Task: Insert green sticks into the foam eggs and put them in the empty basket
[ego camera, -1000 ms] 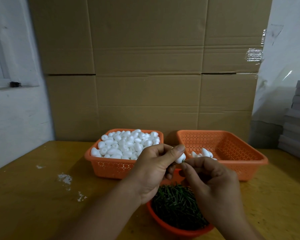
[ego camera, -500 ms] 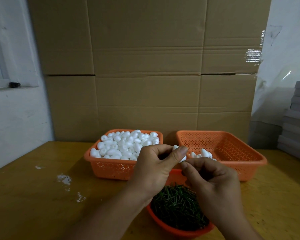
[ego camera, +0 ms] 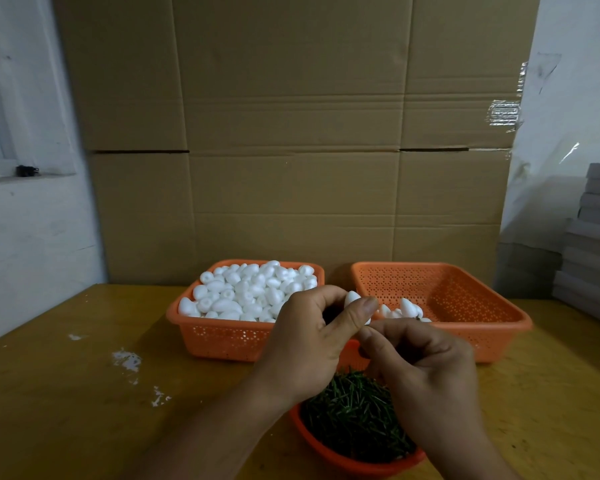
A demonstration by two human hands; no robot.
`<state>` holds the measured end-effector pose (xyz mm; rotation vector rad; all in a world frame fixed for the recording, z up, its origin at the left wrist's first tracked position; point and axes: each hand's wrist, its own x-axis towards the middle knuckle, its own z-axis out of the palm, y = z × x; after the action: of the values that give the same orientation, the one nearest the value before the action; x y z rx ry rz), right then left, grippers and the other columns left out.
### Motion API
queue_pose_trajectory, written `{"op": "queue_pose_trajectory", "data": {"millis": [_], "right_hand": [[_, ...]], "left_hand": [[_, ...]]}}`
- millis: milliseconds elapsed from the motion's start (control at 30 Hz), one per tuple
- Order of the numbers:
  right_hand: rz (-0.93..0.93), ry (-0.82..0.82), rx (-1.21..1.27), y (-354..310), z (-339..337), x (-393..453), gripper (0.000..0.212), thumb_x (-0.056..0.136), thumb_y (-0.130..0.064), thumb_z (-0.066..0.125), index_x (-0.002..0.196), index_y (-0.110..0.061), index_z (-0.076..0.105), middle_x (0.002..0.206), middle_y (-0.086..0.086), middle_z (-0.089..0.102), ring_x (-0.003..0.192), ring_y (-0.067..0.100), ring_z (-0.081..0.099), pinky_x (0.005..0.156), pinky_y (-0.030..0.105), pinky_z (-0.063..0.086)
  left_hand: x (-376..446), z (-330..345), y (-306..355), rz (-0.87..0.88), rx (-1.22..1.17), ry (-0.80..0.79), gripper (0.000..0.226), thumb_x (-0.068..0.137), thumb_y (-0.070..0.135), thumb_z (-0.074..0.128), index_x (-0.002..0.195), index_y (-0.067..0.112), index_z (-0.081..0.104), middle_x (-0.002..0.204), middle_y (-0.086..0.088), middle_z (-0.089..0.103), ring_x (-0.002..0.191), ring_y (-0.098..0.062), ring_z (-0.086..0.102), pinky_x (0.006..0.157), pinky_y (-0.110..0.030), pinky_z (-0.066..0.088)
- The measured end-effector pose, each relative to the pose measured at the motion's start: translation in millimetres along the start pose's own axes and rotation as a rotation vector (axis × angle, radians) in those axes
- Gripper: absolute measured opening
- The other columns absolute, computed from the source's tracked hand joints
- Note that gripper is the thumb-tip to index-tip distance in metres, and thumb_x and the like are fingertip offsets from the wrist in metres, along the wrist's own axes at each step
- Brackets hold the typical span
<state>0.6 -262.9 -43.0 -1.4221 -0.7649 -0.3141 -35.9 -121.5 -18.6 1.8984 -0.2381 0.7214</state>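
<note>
Over the table (ego camera: pixel 66 393) my left hand (ego camera: pixel 305 344) pinches an egg (ego camera: pixel 351 299), right hand (ego camera: pixel 426 368) fingers (ego camera: pixel 371 336) curled just beneath, stick hidden.

Egg-filled basket (ego camera: pixel 222 336) sits left of second basket (ego camera: pixel 492 317); stick bowl (ego camera: pixel 329 452) before both.

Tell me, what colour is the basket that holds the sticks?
Orange. The basket shows best in the head view, nearest the person.
</note>
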Motion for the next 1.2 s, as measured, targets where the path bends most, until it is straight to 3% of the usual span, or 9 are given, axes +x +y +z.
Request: {"op": "queue_pose_trajectory", "data": {"millis": [133,233,367,467,667,933,1200], "right_hand": [[0.001,0.005,0.063,-3.0,1.8,-0.3,0.007,0.076,-0.022,0.074,0.072,-0.025,0.079,0.059,0.006,0.070,0.047,0.008,0.061,0.051,0.013,0.049],[-0.005,0.006,0.123,-5.9,2.1,-0.5,0.008,0.075,-0.021,0.072,0.071,-0.019,0.079,0.057,0.008,0.069,0.046,0.008,0.060,0.059,0.006,0.049],[0.009,-0.013,0.223,-10.3,1.6,0.5,0.013,0.075,-0.026,0.072,0.078,-0.017,0.080,0.061,0.011,0.069,0.052,0.013,0.064,0.054,0.019,0.052],[0.026,0.002,0.286,-13.3,0.8,1.5,0.016,0.077,-0.026,0.071,0.080,-0.013,0.080,0.061,0.012,0.068,0.053,0.014,0.063,0.054,0.020,0.052],[0.034,0.017,0.313,-15.5,-0.5,2.7,0.019,0.076,-0.032,0.070,0.085,-0.019,0.081,0.059,0.014,0.066,0.054,0.015,0.061,0.053,0.021,0.050],[-0.020,0.029,0.338,-16.1,-0.1,2.5,0.018,0.076,-0.030,0.072,0.085,-0.018,0.081,0.060,0.011,0.068,0.053,0.012,0.063,0.052,0.021,0.050],[0.015,0.017,0.334,-14.3,0.1,1.7,0.022,0.075,-0.031,0.072,0.087,-0.015,0.080,0.061,0.014,0.067,0.054,0.014,0.061,0.052,0.021,0.049]], "left_hand": [[-0.7,-0.8,3.4,0.021,0.010,-0.002,0.027,0.095,0.042,0.066,0.070,0.034,0.064,0.061,0.016,0.060,0.057,0.001,0.051,0.054,-0.020,0.041],[-1.2,-3.1,9.8,0.060,0.017,0.005,0.026,0.092,0.046,0.068,0.071,0.031,0.064,0.061,0.011,0.059,0.057,-0.006,0.052,0.055,-0.032,0.044],[-3.6,-1.7,24.9,0.159,-0.093,0.042,0.022,0.089,0.034,0.074,0.076,0.018,0.068,0.057,0.016,0.060,0.051,0.000,0.059,0.052,-0.010,0.044],[-5.0,2.1,30.5,0.186,-0.187,0.033,0.020,0.089,0.026,0.074,0.081,0.008,0.070,0.059,0.011,0.063,0.052,-0.003,0.061,0.053,-0.012,0.048],[-7.3,1.7,35.5,0.176,-0.221,-0.030,0.007,0.095,0.017,0.070,0.092,0.011,0.071,0.065,0.001,0.064,0.058,-0.009,0.065,0.058,-0.018,0.052],[-11.0,0.6,40.6,0.198,-0.023,-0.058,0.014,0.100,0.026,0.061,0.101,0.013,0.066,0.082,0.011,0.060,0.066,-0.004,0.064,0.062,-0.012,0.048],[-11.6,-1.1,40.0,0.140,-0.132,-0.105,0.009,0.101,0.018,0.060,0.100,0.011,0.065,0.076,0.010,0.065,0.066,-0.003,0.064,0.063,-0.014,0.050]]}}
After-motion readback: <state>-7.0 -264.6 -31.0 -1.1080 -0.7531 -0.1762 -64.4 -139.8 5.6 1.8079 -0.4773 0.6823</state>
